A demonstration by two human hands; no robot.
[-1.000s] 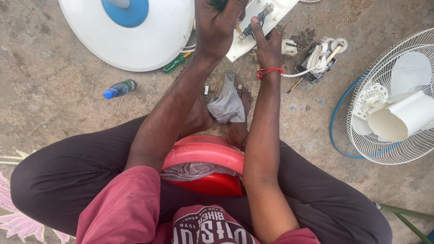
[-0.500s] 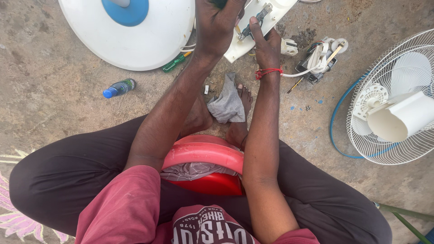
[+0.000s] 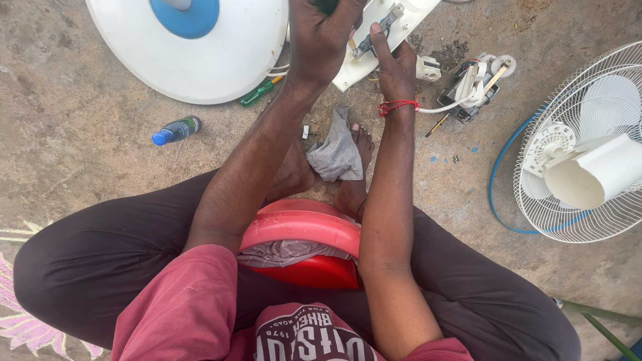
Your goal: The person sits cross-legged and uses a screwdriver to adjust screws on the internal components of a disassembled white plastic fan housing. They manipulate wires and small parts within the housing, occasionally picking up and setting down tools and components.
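My left hand is closed around a dark green tool handle at the top edge, its tip hidden behind the hand. It presses toward a white plastic panel lying on the ground. My right hand, with a red thread round the wrist, holds that panel from below. Its forefinger lies along a small metal bracket on the panel. Both arms reach forward over a red stool between my knees.
A round white fan base with a blue centre lies at the top left, with a green screwdriver beside it. A small blue-capped bottle is at left and a grey rag over my foot. Wired parts and a fan grille are at right.
Both hands stay on the tool and the panel. The metal bracket and my right forefinger have shifted slightly lower and to the left.
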